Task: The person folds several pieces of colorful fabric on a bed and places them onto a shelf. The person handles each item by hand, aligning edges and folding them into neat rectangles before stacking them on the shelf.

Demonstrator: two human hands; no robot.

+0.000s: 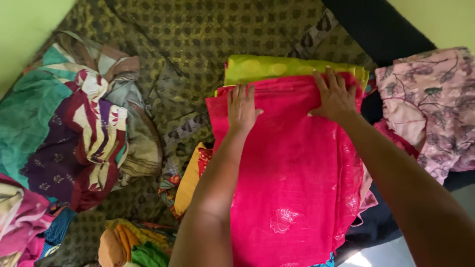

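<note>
A bright pink embroidered cloth (292, 178) lies spread out flat in the middle, on top of a folded yellow-green cloth (277, 66) that shows along its far edge. My left hand (241, 106) presses palm-down on the pink cloth's far left corner, fingers together. At the far right corner my right hand (335, 96) lies flat on the same cloth, fingers spread at the edge. Neither hand is closed around anything.
A crumpled multicoloured cloth (74, 123) in teal, maroon and cream sits at left. A pale pink floral garment (435, 104) lies at right. Orange and green cloths (128, 244) bunch at the bottom. An olive patterned bedcover (208, 29) lies underneath all.
</note>
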